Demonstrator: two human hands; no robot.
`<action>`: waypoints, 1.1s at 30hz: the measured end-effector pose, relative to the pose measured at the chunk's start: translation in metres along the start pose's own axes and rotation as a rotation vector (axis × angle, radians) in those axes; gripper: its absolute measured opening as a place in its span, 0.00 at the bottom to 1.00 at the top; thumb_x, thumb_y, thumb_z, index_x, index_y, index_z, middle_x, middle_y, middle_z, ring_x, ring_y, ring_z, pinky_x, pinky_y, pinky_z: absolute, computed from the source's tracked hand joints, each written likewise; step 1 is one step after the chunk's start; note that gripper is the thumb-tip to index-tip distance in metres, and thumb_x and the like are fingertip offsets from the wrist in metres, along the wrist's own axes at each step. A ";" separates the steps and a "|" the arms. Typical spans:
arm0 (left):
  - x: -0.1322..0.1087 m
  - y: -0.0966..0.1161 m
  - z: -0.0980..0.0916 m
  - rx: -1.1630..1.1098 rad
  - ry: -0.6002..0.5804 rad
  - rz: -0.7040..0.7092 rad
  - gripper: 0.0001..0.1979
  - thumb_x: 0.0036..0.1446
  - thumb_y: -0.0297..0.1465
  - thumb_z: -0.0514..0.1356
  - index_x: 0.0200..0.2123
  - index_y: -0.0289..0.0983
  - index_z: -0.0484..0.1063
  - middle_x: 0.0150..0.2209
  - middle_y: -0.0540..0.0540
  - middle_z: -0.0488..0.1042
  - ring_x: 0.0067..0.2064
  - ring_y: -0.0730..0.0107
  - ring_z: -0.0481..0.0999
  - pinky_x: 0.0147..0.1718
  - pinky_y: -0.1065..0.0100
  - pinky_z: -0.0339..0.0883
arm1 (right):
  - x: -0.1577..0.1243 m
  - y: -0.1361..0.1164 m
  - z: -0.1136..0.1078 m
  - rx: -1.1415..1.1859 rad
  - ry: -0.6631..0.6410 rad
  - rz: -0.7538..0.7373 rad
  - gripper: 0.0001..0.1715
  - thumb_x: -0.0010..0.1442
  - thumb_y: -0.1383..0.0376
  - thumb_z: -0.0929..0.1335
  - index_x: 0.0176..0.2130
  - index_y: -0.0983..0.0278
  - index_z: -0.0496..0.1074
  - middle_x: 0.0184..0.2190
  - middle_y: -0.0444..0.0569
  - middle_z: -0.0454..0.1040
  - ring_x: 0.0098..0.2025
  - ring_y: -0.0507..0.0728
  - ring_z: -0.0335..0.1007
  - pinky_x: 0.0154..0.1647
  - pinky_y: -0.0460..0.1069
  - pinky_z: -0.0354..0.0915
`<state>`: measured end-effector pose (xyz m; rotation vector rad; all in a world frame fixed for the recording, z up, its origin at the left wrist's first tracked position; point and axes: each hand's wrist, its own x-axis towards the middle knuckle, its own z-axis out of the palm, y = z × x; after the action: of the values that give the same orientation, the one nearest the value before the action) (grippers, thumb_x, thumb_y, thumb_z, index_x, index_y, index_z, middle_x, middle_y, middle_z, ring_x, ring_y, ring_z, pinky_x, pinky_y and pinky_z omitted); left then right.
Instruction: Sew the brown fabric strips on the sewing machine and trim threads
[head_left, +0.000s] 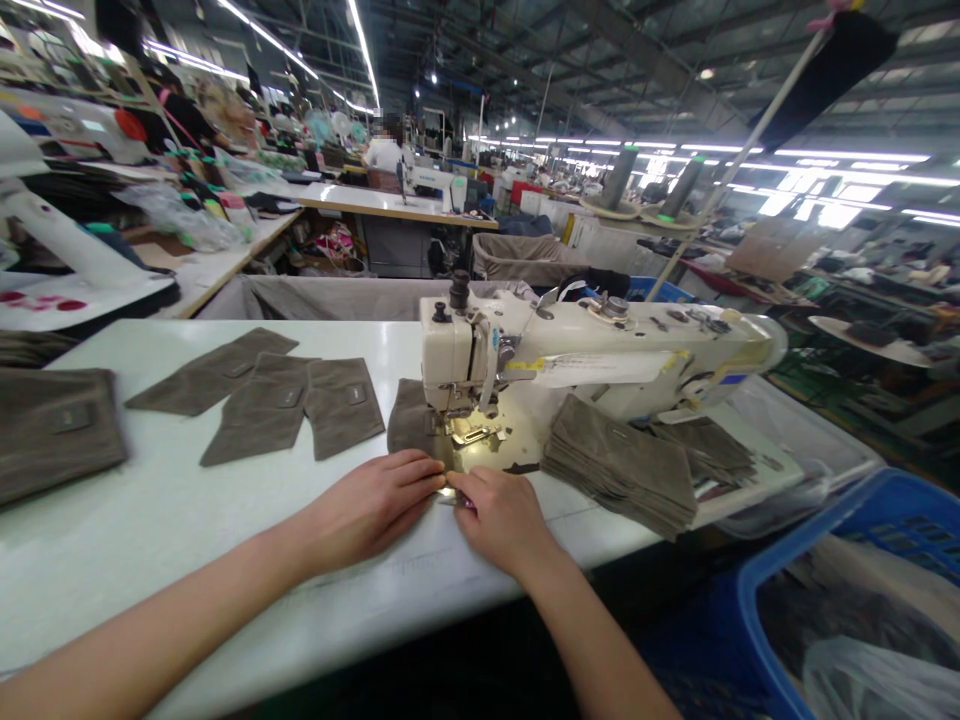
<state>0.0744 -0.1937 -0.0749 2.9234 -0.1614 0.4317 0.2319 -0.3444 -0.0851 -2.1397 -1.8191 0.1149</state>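
Both my hands rest on the white table [150, 540] in front of a cream sewing machine [585, 350]. My left hand [371, 505] and my right hand [499, 515] meet fingertip to fingertip just before the needle plate [480, 445], each pinching something small that I cannot make out. A grey-brown fabric piece [409, 420] lies under the presser foot, left of the needle. To the right of my right hand sits a stack of the same fabric pieces [622, 465].
Three sewn pieces [277, 400] lie spread on the table at left, and a folded stack [56, 430] at the far left edge. A blue bin [847, 590] with plastic stands at lower right. Other workstations fill the hall behind.
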 end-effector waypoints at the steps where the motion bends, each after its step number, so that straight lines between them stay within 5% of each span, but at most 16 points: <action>1: 0.001 -0.002 0.000 -0.002 0.011 0.001 0.16 0.67 0.28 0.53 0.55 0.38 0.73 0.53 0.40 0.77 0.54 0.59 0.75 0.54 0.58 0.72 | 0.001 0.000 -0.001 -0.005 -0.002 0.002 0.19 0.63 0.68 0.65 0.52 0.59 0.75 0.35 0.46 0.76 0.39 0.55 0.73 0.37 0.47 0.62; 33: 0.024 -0.048 0.001 0.079 0.016 -0.047 0.16 0.69 0.28 0.51 0.53 0.35 0.74 0.53 0.39 0.76 0.54 0.59 0.74 0.54 0.57 0.71 | -0.016 0.010 0.003 0.044 0.071 0.099 0.20 0.59 0.72 0.66 0.50 0.59 0.75 0.37 0.46 0.77 0.39 0.55 0.74 0.38 0.47 0.62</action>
<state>0.1038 -0.1492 -0.0763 2.9935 -0.0750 0.4648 0.2378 -0.3611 -0.0936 -2.1751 -1.6563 0.1000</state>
